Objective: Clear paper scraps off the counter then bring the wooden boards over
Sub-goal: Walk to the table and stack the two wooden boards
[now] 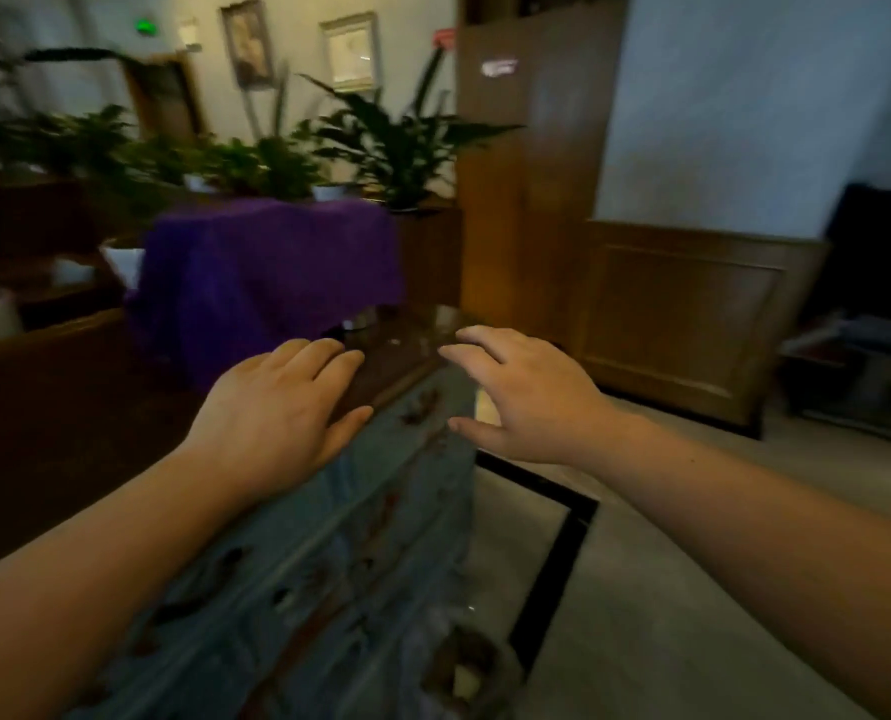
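Paper scraps (394, 342) (tiny, blurred) lie just beyond both empty, spread hands, left hand (282, 407) and right hand (523, 394), so a hasty sweep risks missing them.

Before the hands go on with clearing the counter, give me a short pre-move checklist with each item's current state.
1. Left hand empty: ok, fingers flat, no grip on anything.
2. Right hand empty: ok, fingers spread, holding nothing.
3. Hands over the counter: ok, both near its close edge.
4. Paper scraps located: cannot tell, only small pale specks show on the dark top, blurred.
5. Wooden boards located: cannot tell, none clearly visible.
6. Purple cloth clear of the hands: ok, it hangs beyond them.
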`<action>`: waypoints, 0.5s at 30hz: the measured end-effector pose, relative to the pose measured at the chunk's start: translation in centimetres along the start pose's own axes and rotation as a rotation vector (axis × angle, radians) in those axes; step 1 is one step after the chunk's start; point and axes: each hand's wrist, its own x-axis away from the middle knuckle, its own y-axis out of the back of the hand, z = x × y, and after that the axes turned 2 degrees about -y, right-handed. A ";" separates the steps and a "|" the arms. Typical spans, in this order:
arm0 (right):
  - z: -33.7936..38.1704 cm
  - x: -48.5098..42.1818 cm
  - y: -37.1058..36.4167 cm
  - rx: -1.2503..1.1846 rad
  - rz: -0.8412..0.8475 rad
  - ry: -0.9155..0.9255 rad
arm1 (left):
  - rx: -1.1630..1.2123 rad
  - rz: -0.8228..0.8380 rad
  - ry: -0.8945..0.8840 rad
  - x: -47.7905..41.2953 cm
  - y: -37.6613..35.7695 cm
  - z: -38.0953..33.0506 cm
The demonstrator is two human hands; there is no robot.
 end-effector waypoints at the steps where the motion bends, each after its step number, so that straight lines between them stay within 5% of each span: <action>1: -1.4 3.2 0.9 0.018 0.015 -0.050 | 0.026 -0.015 -0.056 -0.9 0.2 -2.7; 15: -8.8 40.9 15.4 0.303 0.186 -0.755 | 0.363 -0.193 -0.733 -8.7 6.0 -38.3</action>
